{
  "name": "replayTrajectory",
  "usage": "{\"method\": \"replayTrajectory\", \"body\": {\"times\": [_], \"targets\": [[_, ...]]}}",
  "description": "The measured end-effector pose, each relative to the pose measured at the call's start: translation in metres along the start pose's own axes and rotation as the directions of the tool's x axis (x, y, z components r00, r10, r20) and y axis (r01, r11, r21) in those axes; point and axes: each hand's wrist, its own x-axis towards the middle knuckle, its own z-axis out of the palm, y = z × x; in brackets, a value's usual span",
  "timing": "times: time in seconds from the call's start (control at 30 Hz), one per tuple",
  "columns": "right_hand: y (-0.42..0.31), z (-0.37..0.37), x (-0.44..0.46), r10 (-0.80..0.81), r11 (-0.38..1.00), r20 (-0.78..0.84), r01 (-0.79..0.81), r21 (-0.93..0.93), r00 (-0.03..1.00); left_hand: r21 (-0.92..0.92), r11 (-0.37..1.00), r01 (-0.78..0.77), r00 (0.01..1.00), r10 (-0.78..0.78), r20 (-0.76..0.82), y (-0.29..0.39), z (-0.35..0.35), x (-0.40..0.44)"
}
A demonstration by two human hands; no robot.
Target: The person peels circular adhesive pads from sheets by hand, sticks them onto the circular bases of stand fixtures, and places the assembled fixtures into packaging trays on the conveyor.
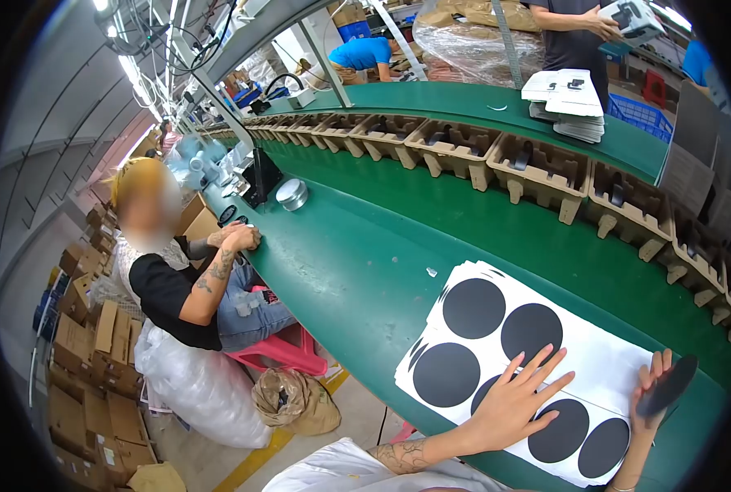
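Observation:
A stack of white sheets [599,353] with large black round stickers [473,308] lies on the green worktable in front of me. My left hand [509,408] rests on the top sheet with its fingers spread, partly covering one of the black circles. At the right edge of the stack, my right hand [646,398] holds a black round sticker [669,387] between thumb and fingers, tilted up off the sheet. The upper right part of the top sheet is bare white.
Beyond the worktable [332,271], a row of brown pulp trays [537,168] with dark parts stands on a green belt. A co-worker [177,271] sits at the left, beside a round metal tin [291,194]. Printed white sheets [574,102] are stacked on the far shelf.

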Motion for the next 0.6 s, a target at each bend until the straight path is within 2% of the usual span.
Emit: {"method": "replayTrajectory", "body": {"times": [0.07, 0.13, 0.17, 0.2, 0.23, 0.27, 0.33, 0.43, 0.53, 0.6], "targets": [[0.012, 0.010, 0.001, -0.139, 0.986, -0.075, 0.131, -0.107, 0.987, 0.006, 1.000, 0.000, 1.000, -0.001, 0.006, 0.000, -0.001, 0.000], [0.015, 0.026, -0.002, -0.143, 0.989, -0.444, 0.150, -0.020, 0.884, 0.006, 1.000, -0.001, 1.000, 0.001, 0.003, -0.001, -0.002, 0.000], [0.011, 0.016, -0.007, -0.099, 0.994, -0.288, 0.105, 0.004, 0.952, 0.006, 1.000, -0.001, 1.000, 0.001, 0.002, -0.001, -0.003, 0.000], [0.008, 0.013, 0.000, -0.060, 0.997, -0.023, 0.060, 0.040, 0.998, 0.008, 1.000, 0.000, 1.000, 0.000, 0.004, -0.001, -0.003, 0.000], [0.005, 0.012, 0.007, -0.015, 0.999, 0.244, 0.004, 0.047, 0.970, 0.010, 1.000, 0.000, 1.000, 0.000, 0.006, -0.001, -0.003, 0.000], [0.002, 0.014, 0.008, 0.009, 0.997, 0.254, -0.029, 0.075, 0.967, 0.012, 1.000, -0.001, 1.000, 0.000, 0.008, -0.002, -0.004, 0.000], [0.008, 0.028, 0.010, -0.029, 0.991, 0.144, 0.009, 0.135, 0.989, 0.008, 1.000, 0.000, 1.000, 0.000, 0.007, -0.003, -0.005, 0.000], [0.010, 0.034, 0.013, -0.010, 0.971, 0.080, -0.009, 0.239, 0.997, 0.002, 1.000, -0.004, 1.000, 0.004, 0.001, -0.005, -0.006, -0.001], [0.012, 0.025, 0.014, 0.005, 0.981, 0.079, -0.020, 0.192, 0.997, -0.001, 1.000, -0.004, 1.000, 0.004, -0.004, -0.006, -0.007, -0.001], [0.011, 0.011, 0.012, -0.005, 0.969, 0.138, -0.029, 0.245, 0.990, 0.007, 1.000, 0.001, 1.000, -0.001, 0.008, -0.006, -0.007, -0.001]]}}
